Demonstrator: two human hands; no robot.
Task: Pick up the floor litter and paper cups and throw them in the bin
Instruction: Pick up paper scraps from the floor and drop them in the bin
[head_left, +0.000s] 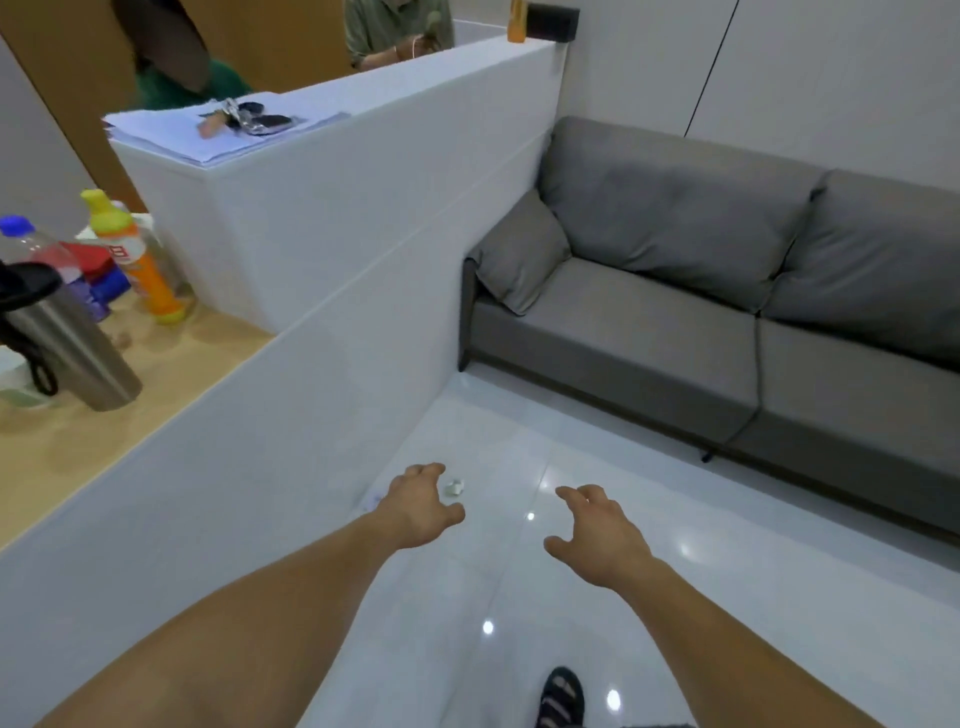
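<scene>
A small crumpled scrap of whitish litter (454, 487) lies on the glossy white floor close to the white counter wall. My left hand (422, 508) reaches out in front of me, fingers apart, just left of the scrap in the image and holding nothing. My right hand (597, 535) is stretched forward too, open and empty, well to the right of the scrap. A faint bluish speck (375, 500) lies at the foot of the wall left of my left hand. No bin and no paper cup is in view.
A tall white counter wall (311, 364) runs along my left, with papers and keys (249, 117) on top. Bottles (140, 260) and a steel flask (72, 353) stand on the wooden desk behind it. A grey sofa (701, 312) lines the right. Two people sit behind the counter. My sandalled foot (561, 699) shows below.
</scene>
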